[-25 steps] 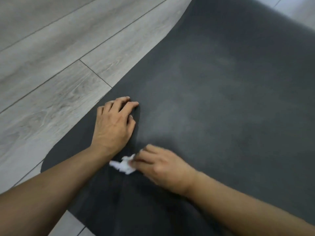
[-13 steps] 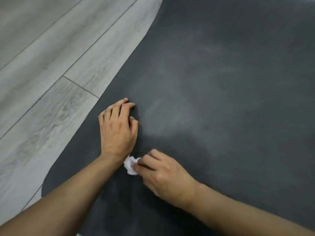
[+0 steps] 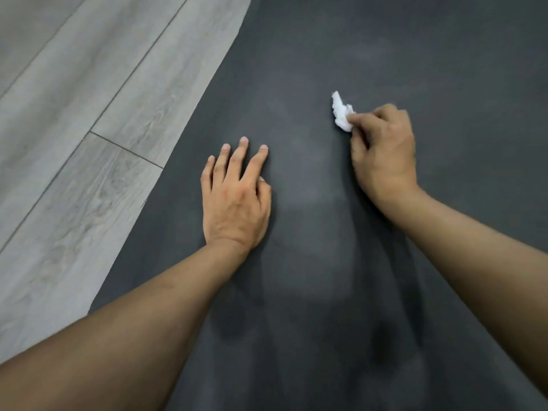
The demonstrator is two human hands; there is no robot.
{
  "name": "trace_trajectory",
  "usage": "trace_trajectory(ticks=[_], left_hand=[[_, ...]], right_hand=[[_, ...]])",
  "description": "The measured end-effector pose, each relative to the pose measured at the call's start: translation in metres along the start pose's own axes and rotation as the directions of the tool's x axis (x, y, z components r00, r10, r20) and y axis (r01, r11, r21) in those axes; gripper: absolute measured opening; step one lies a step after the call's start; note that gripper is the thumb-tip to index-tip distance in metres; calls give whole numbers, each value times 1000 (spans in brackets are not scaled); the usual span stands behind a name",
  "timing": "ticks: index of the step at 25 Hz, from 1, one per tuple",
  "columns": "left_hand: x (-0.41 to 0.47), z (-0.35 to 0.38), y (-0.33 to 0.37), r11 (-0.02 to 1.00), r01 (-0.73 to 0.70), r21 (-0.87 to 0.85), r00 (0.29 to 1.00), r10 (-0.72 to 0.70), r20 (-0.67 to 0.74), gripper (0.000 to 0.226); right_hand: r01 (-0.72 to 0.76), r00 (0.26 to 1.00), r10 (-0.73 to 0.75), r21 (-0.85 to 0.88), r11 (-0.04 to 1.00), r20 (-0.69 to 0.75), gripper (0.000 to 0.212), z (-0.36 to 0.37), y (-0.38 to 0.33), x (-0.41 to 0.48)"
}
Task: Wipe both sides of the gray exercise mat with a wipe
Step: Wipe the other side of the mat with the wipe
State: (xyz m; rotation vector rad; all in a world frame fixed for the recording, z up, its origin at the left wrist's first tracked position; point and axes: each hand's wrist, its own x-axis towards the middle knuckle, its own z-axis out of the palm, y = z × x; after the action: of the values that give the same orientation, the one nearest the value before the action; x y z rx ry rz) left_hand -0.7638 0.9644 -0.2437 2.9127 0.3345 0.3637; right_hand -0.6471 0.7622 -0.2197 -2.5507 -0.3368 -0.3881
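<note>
I am watching gray wood-look floor planks (image 3: 74, 149) running along the left, with the mat's edge cutting diagonally across them. The left hand (image 3: 234, 200) is resting palm down on the gray exercise mat (image 3: 296, 60) near that edge, fingers straight and slightly spread, holding nothing. The mat is lying flat, filling the middle and right and showing faint cloudy smears. Further right and farther up, a crumpled white wipe (image 3: 341, 112) is touching the mat, pinched in the curled fingers and thumb of the right hand (image 3: 385, 155). That forearm is reaching in from the lower right.
</note>
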Motion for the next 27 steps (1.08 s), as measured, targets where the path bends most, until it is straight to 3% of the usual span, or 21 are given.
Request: trace_trajectory(ticks=[3,6,9,12,13,14,15,17,19,20,22,24,27], left_hand=[[1,-2,-2,1000,-17,-18,1000,17,19,51],[3,-8,-1,1000,-11,-14,996,12,93,52],[2,-9,-3,999,-3,-32,988,8,157,53],[-1,-6,-4,1000,-7,-23,994,10,110,52],[-1,-5,-4,1000,-10,-29,995,13,97,51],[0,-4,-4,999,-8,-35,996,11,92,50],[2,-4,-4,999,-2,-43,996,6,87,50],[2,-4,-3,998,10,-59,995,-4,98,50],[4,-6,-3,996,4,-85,988,9,152,49],[7,-9,-4,995,2,-98,980,17,196,49],[12,-22,-10,990,-16,-140,944,62,323,50],[4,-40,-19,986,-92,-141,903,142,405,51],[-50,-70,-37,986,-159,-57,892,168,420,50]], right_hand=[[95,991,-101,65,993,87,30,-26,-26,-81],[90,951,-142,195,977,273,36,-66,-50,-175],[102,851,-213,247,964,480,33,-95,-78,-238],[380,668,-477,289,879,572,19,-100,-68,-212],[475,638,-520,241,846,568,16,-99,-58,-191],[515,678,-510,152,844,529,14,-94,-44,-167],[485,770,-442,28,874,459,11,-88,-30,-141],[181,957,-125,-202,963,262,10,-80,-10,-101],[-97,982,129,-223,970,137,13,-68,-16,-102],[-107,985,131,-191,976,116,13,-62,-33,-117],[48,984,-38,-50,998,176,11,-58,-81,-175],[278,882,-300,115,954,364,18,-68,-129,-255],[587,577,-646,296,753,499,22,-78,-142,-289]])
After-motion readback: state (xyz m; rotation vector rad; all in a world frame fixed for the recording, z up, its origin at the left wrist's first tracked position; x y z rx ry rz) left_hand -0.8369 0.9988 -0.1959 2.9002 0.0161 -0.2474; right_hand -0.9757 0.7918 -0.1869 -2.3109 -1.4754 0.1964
